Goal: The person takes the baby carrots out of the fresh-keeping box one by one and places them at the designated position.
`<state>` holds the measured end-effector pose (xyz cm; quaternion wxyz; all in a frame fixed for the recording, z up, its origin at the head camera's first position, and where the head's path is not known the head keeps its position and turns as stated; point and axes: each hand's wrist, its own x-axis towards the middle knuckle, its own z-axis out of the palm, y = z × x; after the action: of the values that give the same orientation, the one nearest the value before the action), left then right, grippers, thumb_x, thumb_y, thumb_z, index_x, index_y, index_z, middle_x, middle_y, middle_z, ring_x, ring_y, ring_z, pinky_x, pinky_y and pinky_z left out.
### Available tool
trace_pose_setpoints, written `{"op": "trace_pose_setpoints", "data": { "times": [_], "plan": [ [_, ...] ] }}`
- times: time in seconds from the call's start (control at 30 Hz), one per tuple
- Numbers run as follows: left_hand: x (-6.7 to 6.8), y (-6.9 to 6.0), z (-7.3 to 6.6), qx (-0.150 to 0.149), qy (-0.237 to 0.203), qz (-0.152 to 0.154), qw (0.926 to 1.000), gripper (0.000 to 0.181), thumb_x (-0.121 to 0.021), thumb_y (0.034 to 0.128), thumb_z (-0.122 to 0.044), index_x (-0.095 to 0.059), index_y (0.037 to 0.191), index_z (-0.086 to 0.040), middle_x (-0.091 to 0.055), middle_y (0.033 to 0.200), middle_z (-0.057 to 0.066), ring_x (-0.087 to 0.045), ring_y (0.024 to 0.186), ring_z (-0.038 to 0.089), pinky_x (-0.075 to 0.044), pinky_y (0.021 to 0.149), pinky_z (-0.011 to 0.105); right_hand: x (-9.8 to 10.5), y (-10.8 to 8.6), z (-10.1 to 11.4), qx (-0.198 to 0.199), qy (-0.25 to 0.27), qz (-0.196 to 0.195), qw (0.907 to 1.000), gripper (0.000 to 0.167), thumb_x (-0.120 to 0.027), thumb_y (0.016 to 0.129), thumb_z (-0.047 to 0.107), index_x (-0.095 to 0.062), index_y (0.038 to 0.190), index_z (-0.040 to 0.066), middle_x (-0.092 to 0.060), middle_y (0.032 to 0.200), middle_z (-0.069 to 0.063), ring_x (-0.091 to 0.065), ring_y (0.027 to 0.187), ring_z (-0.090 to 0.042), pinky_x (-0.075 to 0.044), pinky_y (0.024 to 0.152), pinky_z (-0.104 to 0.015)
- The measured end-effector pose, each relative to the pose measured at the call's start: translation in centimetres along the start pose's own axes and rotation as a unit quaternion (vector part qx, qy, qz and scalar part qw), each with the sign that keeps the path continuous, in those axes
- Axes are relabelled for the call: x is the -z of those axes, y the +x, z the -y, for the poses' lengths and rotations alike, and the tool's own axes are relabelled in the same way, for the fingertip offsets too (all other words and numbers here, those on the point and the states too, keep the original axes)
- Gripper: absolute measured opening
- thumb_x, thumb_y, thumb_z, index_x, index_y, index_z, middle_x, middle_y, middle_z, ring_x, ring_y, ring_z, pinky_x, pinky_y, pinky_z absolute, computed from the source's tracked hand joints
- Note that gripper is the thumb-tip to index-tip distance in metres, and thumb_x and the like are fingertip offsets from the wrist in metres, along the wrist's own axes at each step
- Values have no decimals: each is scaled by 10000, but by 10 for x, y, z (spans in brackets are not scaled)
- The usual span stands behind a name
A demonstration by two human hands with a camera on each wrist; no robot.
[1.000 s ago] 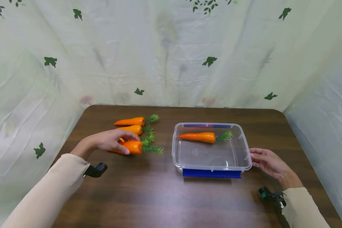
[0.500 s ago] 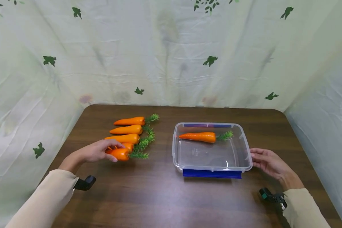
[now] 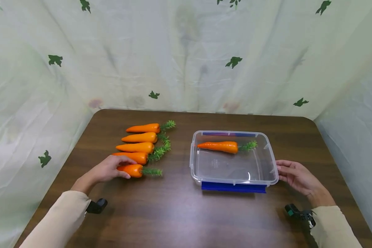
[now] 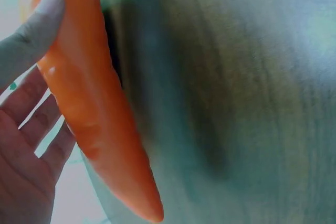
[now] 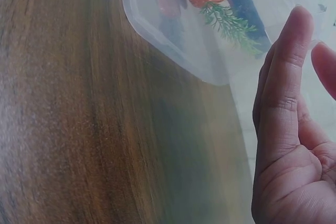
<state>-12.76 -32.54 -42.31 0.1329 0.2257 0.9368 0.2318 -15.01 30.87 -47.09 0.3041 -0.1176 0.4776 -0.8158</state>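
Observation:
My left hand point(image 3: 106, 168) holds an orange carrot point(image 3: 133, 171) with a green leafy top, the nearest of a row on the table. In the left wrist view, the thumb lies on one side of this carrot point(image 4: 100, 103) and the fingers on the other. Several more carrots point(image 3: 137, 147) lie behind it, tips to the left. A clear plastic container point(image 3: 232, 170) with blue flaps stands to the right. Inside it is one carrot point(image 3: 220, 147), leaves to the right. My right hand point(image 3: 303, 181) touches the container's right side with nearly straight fingers.
The brown wooden table point(image 3: 170, 213) has a rounded far edge, with a pale leaf-print cloth point(image 3: 186, 69) hanging behind and at the sides. A dark wrist camera point(image 3: 96, 206) sits at the left wrist, and another device point(image 3: 299, 214) at the right.
My left hand has moved left and nearer to me with its carrot, which now lies slightly apart at the row's near end. My right hand has stayed at the container.

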Motion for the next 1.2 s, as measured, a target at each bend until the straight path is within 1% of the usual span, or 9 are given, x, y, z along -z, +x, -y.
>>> {"op": "trace_pose_setpoints", "data": {
  "times": [0.07, 0.13, 0.37, 0.5, 0.63, 0.8, 0.93, 1.07, 1.2],
  "plan": [
    [-2, 1, 0, -91, 125, -87, 9998, 389, -820, 748, -170, -694, 1103, -72, -678, 1090, 39, -581, 965, 208, -467, 859, 400, 0, 0, 2, 1, 42, 35, 10000, 407, -301, 1005, -100, -658, 1166, 11, -681, 1122, -92, -677, 980, -207, -526, 862, -310],
    [-4, 1, 0, -82, 200, -141, 9997, 391, -822, 743, -156, -693, 1100, -64, -676, 1092, 49, -586, 967, 220, -469, 865, 420, -1, 0, 2, -30, 75, 53, 10000, 413, -293, 1006, -101, -656, 1169, 11, -680, 1123, -93, -676, 981, -207, -525, 865, -310],
    [-15, -3, 2, -51, 83, -272, 9996, 401, -826, 738, -162, -675, 1096, -60, -656, 1081, 50, -582, 988, 251, -460, 898, 479, -2, 0, 0, -59, -67, -132, 9999, 402, -311, 1011, -82, -672, 1145, 34, -686, 1117, -72, -677, 963, -186, -535, 846, -293],
    [-18, -3, 2, -207, 288, -389, 9986, 394, -831, 732, -173, -683, 1083, -71, -652, 1072, 49, -574, 1021, 297, -439, 915, 518, -1, -1, 0, -37, -16, -115, 9999, 400, -310, 1010, -86, -666, 1152, 29, -685, 1121, -80, -678, 966, -192, -533, 849, -296],
    [-19, -1, 3, -224, 463, -471, 9976, 393, -841, 716, -149, -685, 1069, -74, -654, 1066, 57, -572, 1019, 311, -431, 920, 541, -1, -1, 1, -32, -15, -134, 9999, 404, -310, 1009, -89, -665, 1160, 32, -684, 1124, -81, -679, 971, -197, -529, 854, -300],
    [-21, 0, 5, -165, 426, -605, 9971, 394, -847, 698, -94, -672, 1050, -71, -650, 1053, 65, -574, 984, 289, -447, 896, 523, -1, -1, 1, -23, -85, -186, 9998, 408, -315, 1005, -97, -669, 1157, 37, -686, 1118, -78, -680, 970, -196, -530, 849, -299],
    [-22, 0, 6, -137, 252, -762, 9967, 389, -844, 703, -77, -667, 1049, -79, -649, 1037, 49, -572, 926, 239, -474, 848, 472, -1, -1, 2, -16, -101, -186, 9998, 399, -326, 1001, -100, -670, 1153, 32, -686, 1115, -79, -680, 966, -194, -532, 844, -299],
    [-23, -1, 7, -196, 157, -954, 9951, 382, -835, 710, -47, -671, 1053, -89, -643, 1042, 47, -561, 870, 198, -488, 785, 407, -1, 0, 2, -31, -87, -163, 9998, 401, -320, 1001, -103, -670, 1147, 29, -688, 1110, -81, -680, 963, -190, -533, 844, -298],
    [-23, -3, 9, -270, 217, -1038, 9940, 373, -822, 717, -17, -675, 1051, -93, -638, 1059, 61, -567, 872, 210, -487, 779, 403, -1, 0, 3, -31, -70, -152, 9999, 387, -332, 1001, -98, -672, 1137, 27, -690, 1102, -81, -680, 959, -184, -535, 842, -294]
  ]
}}
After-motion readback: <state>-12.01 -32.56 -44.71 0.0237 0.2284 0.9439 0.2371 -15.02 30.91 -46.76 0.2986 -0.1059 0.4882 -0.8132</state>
